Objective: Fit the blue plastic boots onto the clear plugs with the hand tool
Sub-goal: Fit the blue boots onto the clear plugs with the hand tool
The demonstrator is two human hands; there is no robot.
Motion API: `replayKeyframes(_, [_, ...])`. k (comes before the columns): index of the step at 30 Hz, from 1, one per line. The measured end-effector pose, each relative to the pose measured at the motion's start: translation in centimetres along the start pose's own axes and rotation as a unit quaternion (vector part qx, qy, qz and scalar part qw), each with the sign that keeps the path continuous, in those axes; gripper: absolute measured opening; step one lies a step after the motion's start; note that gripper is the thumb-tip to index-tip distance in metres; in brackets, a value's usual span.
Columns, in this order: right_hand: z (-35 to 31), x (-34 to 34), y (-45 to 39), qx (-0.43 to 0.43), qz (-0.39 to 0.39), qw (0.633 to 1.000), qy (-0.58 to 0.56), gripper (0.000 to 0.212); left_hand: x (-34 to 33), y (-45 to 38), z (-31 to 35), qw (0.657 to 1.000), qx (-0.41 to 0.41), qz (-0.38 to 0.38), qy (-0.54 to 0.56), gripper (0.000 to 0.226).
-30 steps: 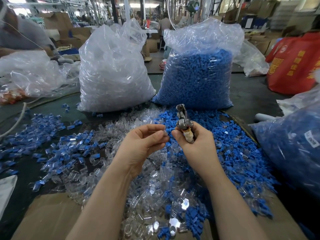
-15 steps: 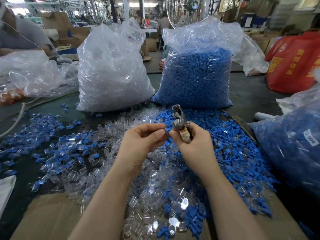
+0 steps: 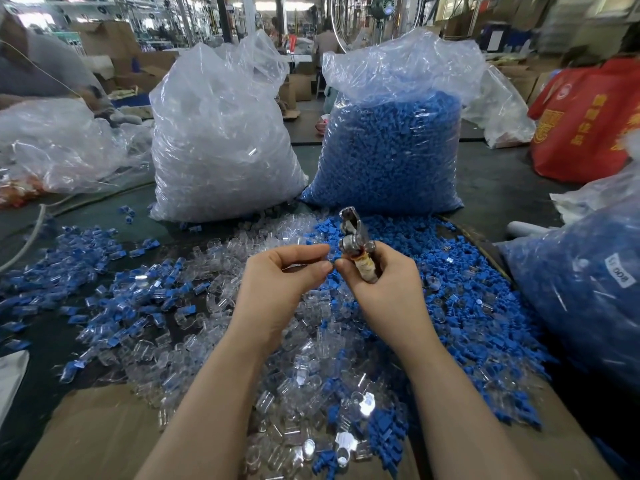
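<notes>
My right hand (image 3: 384, 289) grips the metal hand tool (image 3: 355, 242) by its tape-wrapped handle, jaws pointing up and away. My left hand (image 3: 280, 285) pinches a small clear plug (image 3: 301, 266) between thumb and forefinger, fingertips almost touching my right thumb. A bit of blue shows between the two hands; I cannot tell whether it is a held boot. Below the hands lies a heap of loose clear plugs (image 3: 304, 382), with loose blue boots (image 3: 460, 306) spread to the right. Fitted blue-and-clear pieces (image 3: 114, 296) are scattered on the left.
A big bag of clear plugs (image 3: 221, 140) and a big bag of blue boots (image 3: 388, 147) stand behind the heap. Another blue-filled bag (image 3: 588, 289) sits at the right, a red bag (image 3: 585, 123) behind it. Cardboard (image 3: 97, 438) lies under the near edge. A person works at the far left.
My hands have drawn closer together, fingertips meeting. The tool has shifted slightly left and tilted a little. The piles have not moved.
</notes>
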State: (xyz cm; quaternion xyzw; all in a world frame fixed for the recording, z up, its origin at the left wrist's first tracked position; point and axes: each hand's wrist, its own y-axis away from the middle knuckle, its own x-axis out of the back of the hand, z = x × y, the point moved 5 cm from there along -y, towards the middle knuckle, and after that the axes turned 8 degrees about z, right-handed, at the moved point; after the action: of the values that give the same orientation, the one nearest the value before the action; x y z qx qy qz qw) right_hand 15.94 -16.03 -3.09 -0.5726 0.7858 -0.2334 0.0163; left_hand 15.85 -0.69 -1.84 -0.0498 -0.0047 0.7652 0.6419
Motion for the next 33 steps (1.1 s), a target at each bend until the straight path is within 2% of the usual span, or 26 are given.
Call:
replayKeyframes(9, [0.0, 0.0, 0.0, -0.012, -0.019, 0.999, -0.035, 0.009, 0.0, -0.1, -0.2, 1.000, 0.008, 0.008, 0.011, 0.023])
replayKeyframes(12, [0.1, 0.2, 0.0, -0.019, -0.004, 0.998, -0.053, 0.005, 0.1, -0.2, -0.6, 0.999, 0.030, 0.004, 0.038, 0.022])
replayKeyframes(16, [0.2, 0.6, -0.2, -0.023, 0.024, 0.998, -0.053, 0.012, 0.0, -0.3, -0.7, 0.992, 0.061, 0.001, 0.112, 0.032])
replayKeyframes(22, [0.2, 0.4, -0.2, -0.008, 0.010, 1.000, -0.027, 0.013, 0.0, -0.3, -0.6, 0.988, 0.067, 0.004, 0.142, 0.020])
replayKeyframes(26, [0.4, 0.6, -0.2, 0.001, -0.017, 1.000, 0.016, 0.006, 0.2, -0.4, -0.6, 0.991, 0.043, 0.015, 0.123, 0.020])
replayKeyframes(33, [0.6, 0.4, -0.1, 0.015, -0.082, 0.990, 0.112, 0.006, 0.5, -0.5, 0.3, 0.998, -0.061, 0.012, 0.030, 0.027])
